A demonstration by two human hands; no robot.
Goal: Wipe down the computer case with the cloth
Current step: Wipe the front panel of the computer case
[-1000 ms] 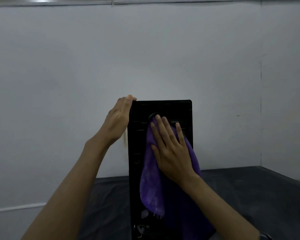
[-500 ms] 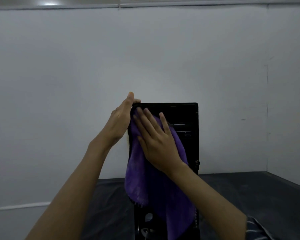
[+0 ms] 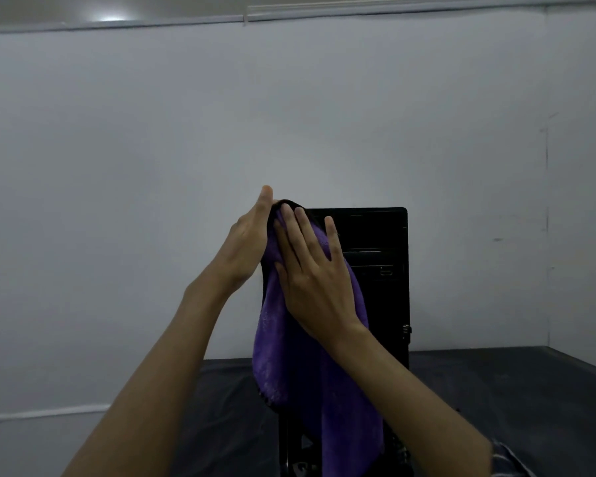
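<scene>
Nearest the camera, both forearms enter from the bottom edge and converge upward; their elbows are cut off by the frame. A striped sleeve (image 3: 506, 459) is partly visible below the right forearm, at the lower right.

The purple cloth (image 3: 289, 346) hangs below the right hand and covers the left portion of the computer case (image 3: 375, 287). Its lower end drapes down past the right wrist. The base of the case is hidden by the cloth and cut off at the frame bottom; the detail there is too dark to make out.

The right hand (image 3: 310, 280) lies flat on the cloth, fingers straight and slightly spread, pointing up and to the left, pressing the cloth against the front face of the case near its upper left corner. It does not curl round the cloth.

The left hand (image 3: 248, 242) stands just left of the right hand, edge-on to the camera, at the upper left corner of the case. Its fingers extend upward, and its thumb side touches the cloth edge. The fingers appear straight rather than gripping, though the far side of the hand is hidden.

To the right of the hands, the exposed case front shows horizontal drive-bay lines. The case stands upright on a dark table surface (image 3: 496, 390). Beyond the hands is a plain pale wall (image 3: 289, 115).
</scene>
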